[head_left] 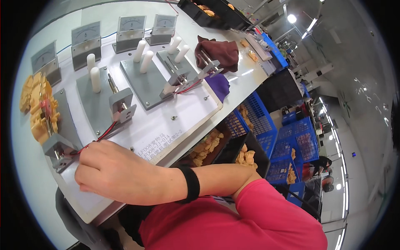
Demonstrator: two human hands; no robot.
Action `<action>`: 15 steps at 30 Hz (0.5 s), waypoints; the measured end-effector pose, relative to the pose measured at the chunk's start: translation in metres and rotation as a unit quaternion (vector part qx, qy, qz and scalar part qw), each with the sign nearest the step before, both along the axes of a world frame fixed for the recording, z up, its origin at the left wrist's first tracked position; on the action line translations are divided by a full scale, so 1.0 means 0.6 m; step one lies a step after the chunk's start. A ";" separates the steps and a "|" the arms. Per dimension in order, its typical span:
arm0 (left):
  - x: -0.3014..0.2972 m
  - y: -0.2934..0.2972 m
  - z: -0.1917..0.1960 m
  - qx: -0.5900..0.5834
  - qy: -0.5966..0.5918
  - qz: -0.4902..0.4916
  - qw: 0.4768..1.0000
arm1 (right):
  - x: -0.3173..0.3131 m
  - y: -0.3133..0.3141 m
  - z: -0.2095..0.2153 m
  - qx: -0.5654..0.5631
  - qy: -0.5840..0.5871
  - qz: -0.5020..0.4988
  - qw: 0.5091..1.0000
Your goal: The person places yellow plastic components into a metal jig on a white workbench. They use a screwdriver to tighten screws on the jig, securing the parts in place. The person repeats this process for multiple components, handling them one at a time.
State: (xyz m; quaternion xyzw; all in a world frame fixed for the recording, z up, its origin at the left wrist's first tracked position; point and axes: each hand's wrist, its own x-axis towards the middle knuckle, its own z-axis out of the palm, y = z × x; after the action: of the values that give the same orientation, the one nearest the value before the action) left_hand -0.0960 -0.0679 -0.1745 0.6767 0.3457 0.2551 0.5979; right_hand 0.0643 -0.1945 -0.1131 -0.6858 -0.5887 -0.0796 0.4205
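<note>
My right hand [110,173], with a black band on its wrist, reaches in from the right over the front edge of a white board [187,109]. Its fingers are curled closed, and whatever they hold, if anything, is hidden. Just beyond it stands a metal clamp bracket [62,146] with red and black wires. At that leftmost fixture sits a yellow-orange moulded plastic part [39,125]. The neighbouring grey plate [89,109] carries two white posts [95,80] and a metal bracket [121,104]. My left hand is not in view.
Several analog meters [86,39] line the back of the board. More grey plates [146,89] stand to the right, beside a brown cloth [223,55]. Black trays [212,16] sit behind. Blue crates [258,110] and bins with plastic parts [246,157] stand at the right.
</note>
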 end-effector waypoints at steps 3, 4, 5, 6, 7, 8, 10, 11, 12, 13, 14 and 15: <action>0.001 0.008 -0.003 0.031 0.012 -0.021 0.999 | -0.004 -0.006 0.002 -0.007 -0.005 -0.021 1.000; 0.000 0.016 -0.010 0.036 0.007 -0.039 0.999 | -0.006 -0.006 0.001 0.008 -0.011 -0.025 1.000; 0.000 0.023 -0.015 0.040 0.003 -0.048 0.998 | -0.007 -0.007 0.002 0.010 -0.024 -0.037 0.999; -0.001 0.023 -0.019 0.048 0.003 -0.047 0.998 | -0.009 -0.007 0.004 0.011 -0.037 -0.049 0.998; -0.002 0.023 -0.017 0.056 0.007 -0.042 0.998 | -0.012 -0.005 0.005 0.014 -0.046 -0.057 0.997; -0.004 0.023 -0.014 0.065 0.007 -0.037 0.997 | -0.013 -0.004 0.006 0.009 -0.054 -0.059 0.997; -0.004 0.021 -0.011 0.082 0.009 -0.028 0.996 | -0.013 -0.002 0.007 0.000 -0.069 -0.062 0.996; -0.007 0.023 -0.008 0.090 0.010 -0.020 0.996 | -0.012 -0.002 0.008 -0.006 -0.072 -0.061 0.996; 0.000 0.020 -0.008 0.101 0.011 -0.028 0.994 | -0.012 -0.007 0.008 -0.012 -0.073 -0.070 0.995; 0.002 0.019 -0.007 0.111 0.014 -0.027 0.993 | -0.011 -0.008 0.007 -0.016 -0.073 -0.070 0.995; 0.002 0.017 -0.006 0.121 0.014 -0.027 0.992 | -0.011 -0.009 0.007 -0.014 -0.073 -0.071 0.995; 0.000 0.018 -0.005 0.129 0.015 -0.023 0.991 | -0.010 -0.009 0.007 -0.012 -0.072 -0.072 0.995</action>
State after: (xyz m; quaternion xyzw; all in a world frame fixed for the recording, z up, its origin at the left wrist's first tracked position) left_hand -0.0962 -0.0570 -0.1774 0.7598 0.3027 0.2738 0.5061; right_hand 0.0583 -0.1997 -0.1091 -0.7239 -0.5676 -0.1517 0.3615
